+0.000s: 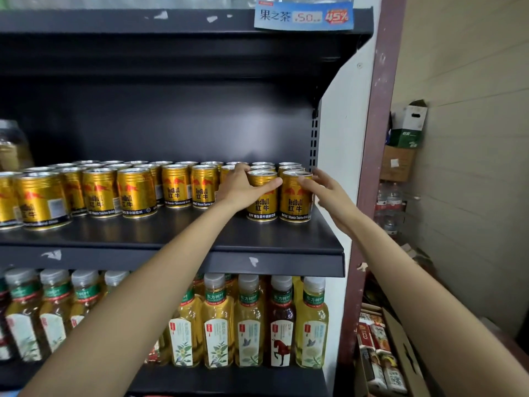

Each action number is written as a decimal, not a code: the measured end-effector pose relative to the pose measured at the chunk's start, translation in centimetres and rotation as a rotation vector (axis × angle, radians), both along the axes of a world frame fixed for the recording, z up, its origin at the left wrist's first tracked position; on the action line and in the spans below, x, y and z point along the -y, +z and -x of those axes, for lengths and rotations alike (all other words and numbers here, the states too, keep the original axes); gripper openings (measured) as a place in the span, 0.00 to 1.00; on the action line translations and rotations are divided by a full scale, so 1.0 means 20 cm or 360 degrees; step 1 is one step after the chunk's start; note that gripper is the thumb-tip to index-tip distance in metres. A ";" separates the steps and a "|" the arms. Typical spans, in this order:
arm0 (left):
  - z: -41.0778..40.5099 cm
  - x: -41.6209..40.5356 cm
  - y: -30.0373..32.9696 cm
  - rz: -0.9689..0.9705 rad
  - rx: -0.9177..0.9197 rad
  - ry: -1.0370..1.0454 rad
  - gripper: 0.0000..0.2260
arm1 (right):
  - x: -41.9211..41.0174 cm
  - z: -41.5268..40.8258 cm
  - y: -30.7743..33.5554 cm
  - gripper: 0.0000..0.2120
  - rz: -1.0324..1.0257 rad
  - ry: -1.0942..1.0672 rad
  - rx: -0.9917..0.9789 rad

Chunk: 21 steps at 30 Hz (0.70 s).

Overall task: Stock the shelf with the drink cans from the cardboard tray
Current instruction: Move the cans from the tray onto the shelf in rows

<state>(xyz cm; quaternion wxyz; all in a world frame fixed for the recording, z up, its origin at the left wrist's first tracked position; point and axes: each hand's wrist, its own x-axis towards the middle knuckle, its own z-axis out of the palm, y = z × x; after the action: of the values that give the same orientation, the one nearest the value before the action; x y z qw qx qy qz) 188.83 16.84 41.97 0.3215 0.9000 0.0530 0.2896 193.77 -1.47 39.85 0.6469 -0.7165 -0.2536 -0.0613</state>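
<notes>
Gold drink cans (137,193) stand in rows on the dark middle shelf (200,256). My left hand (243,186) wraps the left side of a front gold can (262,202), with the thumb stretched across its front and the fingers over the cans behind. Right beside it stands the rightmost gold can (294,202), at the shelf's right end. My right hand (320,187) is at that can's right side with its fingers spread, the thumb resting near the rim. Both cans stand upright on the shelf. The cardboard tray is out of view.
The shelf's front strip before the cans is bare. Bottled tea (217,322) fills the shelf below. A price tag (303,17) hangs on the shelf above. A maroon post (372,167) stands to the right, with cardboard boxes (400,156) and packaged goods (378,353) beyond it.
</notes>
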 end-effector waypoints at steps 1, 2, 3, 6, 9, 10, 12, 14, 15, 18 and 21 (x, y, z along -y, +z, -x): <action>0.01 -0.01 0.00 0.0038 -0.0021 -0.0059 0.40 | 0.02 0.01 -0.01 0.33 0.0063 -0.0004 0.0047; 0.02 -0.02 -0.01 0.0051 -0.0040 -0.0108 0.41 | 0.03 0.02 -0.01 0.34 0.0148 -0.0002 0.0082; 0.03 -0.03 -0.03 0.0030 -0.0066 -0.0136 0.42 | 0.03 0.03 -0.01 0.33 0.0239 0.0019 0.0114; 0.05 -0.04 -0.06 0.0009 -0.0140 -0.0232 0.37 | -0.01 0.02 -0.03 0.39 0.0502 0.0047 0.0134; 0.06 -0.03 -0.07 0.0062 -0.0142 -0.0326 0.30 | -0.05 0.00 -0.03 0.42 0.0483 0.0052 0.0107; 0.06 -0.03 -0.07 0.0065 -0.0133 -0.0334 0.30 | -0.07 0.00 -0.03 0.40 0.0465 0.0044 0.0110; 0.05 -0.04 -0.07 0.0080 -0.0103 -0.0354 0.30 | -0.08 0.00 -0.04 0.38 0.0440 0.0024 0.0131; 0.05 -0.05 -0.08 0.0096 -0.0092 -0.0380 0.30 | -0.09 0.00 -0.04 0.38 0.0438 -0.0008 0.0170; 0.05 -0.05 -0.08 0.0099 -0.0094 -0.0381 0.31 | -0.09 -0.01 -0.04 0.38 0.0444 -0.0012 0.0184; 0.06 -0.04 -0.08 0.0094 -0.0088 -0.0353 0.32 | -0.10 -0.01 -0.04 0.40 0.0496 -0.0039 0.0208; 0.07 -0.04 -0.07 0.0044 -0.0111 -0.0284 0.38 | -0.08 0.01 -0.04 0.49 0.0525 -0.0037 0.0175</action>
<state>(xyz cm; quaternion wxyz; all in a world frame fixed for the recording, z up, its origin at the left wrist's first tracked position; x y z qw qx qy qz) 187.43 17.63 40.49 0.3563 0.9061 -0.0122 0.2277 193.61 0.15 39.06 0.5049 -0.8115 -0.2869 -0.0653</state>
